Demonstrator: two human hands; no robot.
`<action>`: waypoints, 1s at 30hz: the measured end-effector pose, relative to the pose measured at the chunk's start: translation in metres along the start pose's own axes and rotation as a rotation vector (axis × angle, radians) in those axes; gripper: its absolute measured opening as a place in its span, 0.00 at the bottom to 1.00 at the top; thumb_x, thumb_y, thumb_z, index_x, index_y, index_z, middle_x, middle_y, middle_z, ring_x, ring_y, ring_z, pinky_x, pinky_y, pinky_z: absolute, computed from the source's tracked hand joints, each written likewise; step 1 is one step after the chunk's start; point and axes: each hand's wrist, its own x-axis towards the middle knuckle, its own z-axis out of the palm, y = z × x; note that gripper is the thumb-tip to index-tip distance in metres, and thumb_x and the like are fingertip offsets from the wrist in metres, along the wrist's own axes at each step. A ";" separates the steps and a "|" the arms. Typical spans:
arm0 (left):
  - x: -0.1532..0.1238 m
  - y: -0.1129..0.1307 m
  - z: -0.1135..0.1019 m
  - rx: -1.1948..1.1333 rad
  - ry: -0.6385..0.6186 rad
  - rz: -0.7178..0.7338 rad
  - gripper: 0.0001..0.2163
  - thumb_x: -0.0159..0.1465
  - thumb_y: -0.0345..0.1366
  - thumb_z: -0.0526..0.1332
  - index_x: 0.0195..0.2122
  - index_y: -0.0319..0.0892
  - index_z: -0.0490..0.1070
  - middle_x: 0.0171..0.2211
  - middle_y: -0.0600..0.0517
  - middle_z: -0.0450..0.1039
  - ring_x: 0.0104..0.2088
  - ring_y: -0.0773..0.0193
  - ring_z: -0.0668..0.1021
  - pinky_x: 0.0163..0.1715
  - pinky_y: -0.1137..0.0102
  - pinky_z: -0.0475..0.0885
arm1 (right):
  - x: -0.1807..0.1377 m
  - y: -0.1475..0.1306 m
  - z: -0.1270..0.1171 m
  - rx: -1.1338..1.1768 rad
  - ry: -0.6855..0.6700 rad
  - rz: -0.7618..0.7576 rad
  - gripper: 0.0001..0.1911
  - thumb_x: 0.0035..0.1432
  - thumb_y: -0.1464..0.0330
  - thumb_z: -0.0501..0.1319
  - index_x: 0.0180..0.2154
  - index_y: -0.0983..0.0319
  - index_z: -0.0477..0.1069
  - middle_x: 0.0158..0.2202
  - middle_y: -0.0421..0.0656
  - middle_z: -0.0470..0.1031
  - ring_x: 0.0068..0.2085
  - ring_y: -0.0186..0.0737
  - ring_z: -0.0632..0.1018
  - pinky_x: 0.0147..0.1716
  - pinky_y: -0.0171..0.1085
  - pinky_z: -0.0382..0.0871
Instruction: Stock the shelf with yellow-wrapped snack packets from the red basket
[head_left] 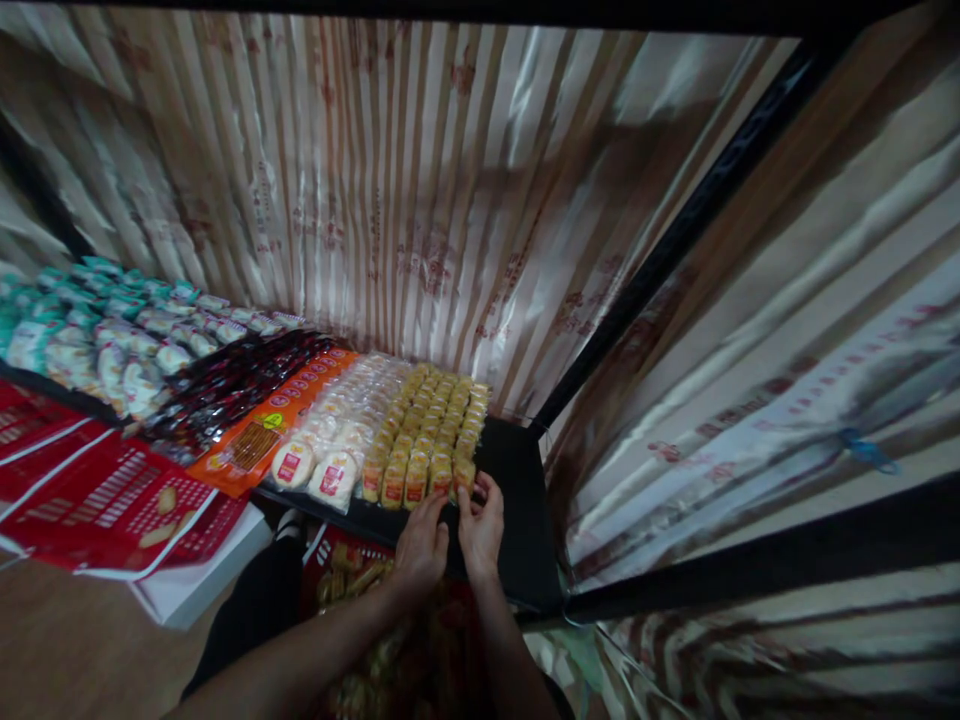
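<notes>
Small gold-wrapped snack packets [427,430] stand in close rows at the right end of the goods on a black shelf [517,500]. My right hand [481,530] has its thumb and fingers around the front packet of the rightmost row [464,470]. Just left of it, my left hand [421,545] reaches up with extended fingers, its tips against the front of the neighbouring packets and its thumb apart. Its fingertips are partly blurred. Beside the gold rows lie clear packs of round white cakes [331,478] with red labels.
Further left are an orange snack bag [255,440], dark glossy packs [225,390] and white-and-teal packs [112,320]. Below are red printed bags [112,490], a white box [202,570] and more gold packets [375,640]. Black posts [675,240] and striped plastic sheeting [420,200] enclose the shelf.
</notes>
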 end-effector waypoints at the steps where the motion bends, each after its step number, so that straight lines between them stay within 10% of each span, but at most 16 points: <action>1: 0.000 -0.001 0.000 -0.002 0.008 0.003 0.22 0.59 0.30 0.49 0.54 0.37 0.65 0.57 0.43 0.65 0.59 0.58 0.65 0.61 0.58 0.58 | -0.001 -0.001 -0.002 -0.049 0.028 -0.008 0.22 0.53 0.55 0.54 0.44 0.63 0.66 0.44 0.52 0.70 0.42 0.43 0.73 0.34 0.37 0.70; 30: 0.000 -0.013 0.007 0.036 -0.016 -0.015 0.23 0.57 0.27 0.48 0.54 0.36 0.65 0.57 0.43 0.65 0.58 0.59 0.66 0.61 0.60 0.59 | 0.000 -0.011 0.007 -0.142 0.021 0.076 0.16 0.53 0.54 0.54 0.34 0.60 0.65 0.33 0.43 0.72 0.29 0.37 0.71 0.32 0.35 0.64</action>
